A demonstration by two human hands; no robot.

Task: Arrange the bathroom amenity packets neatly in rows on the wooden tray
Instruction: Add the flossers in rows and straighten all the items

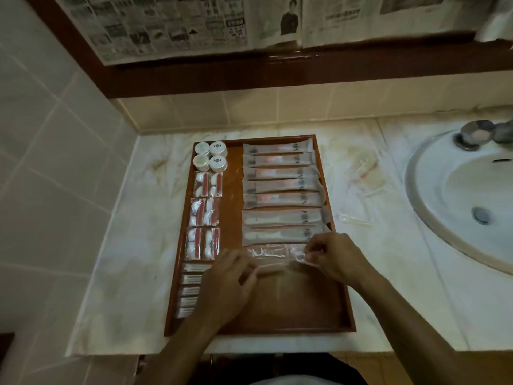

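tray: wooden tray [280, 309] on marble counter [119, 245], close to counter's front edge; near end of tray floor bare
clear packet: clear packet [273, 255] lies crosswise on tray, just below the long-packet column, held at both ends
left hand: left hand [224, 284] over tray's near-left part, fingers curled, pinching packet's left end; covers part of sachet stack
right hand: right hand [337, 258] at tray's right edge, thumb and fingertips pinching packet's right end
long packets: long packets [280, 190] in one column along tray's right side, far edge downward, some ends overlapping right rim
jars: four small white jars [211, 159] in far-left corner, two by two
red-strip packets: red-strip packets [204, 215] in pairs down left edge below jars
sachets: flat white sachets [191, 290] stacked near left edge, toward near corner
around: sink [458, 195] right of tray, tap [477, 133] at its far rim; loose white picks [363, 165] on counter between tray and sink; newspaper [172, 23] on wall above
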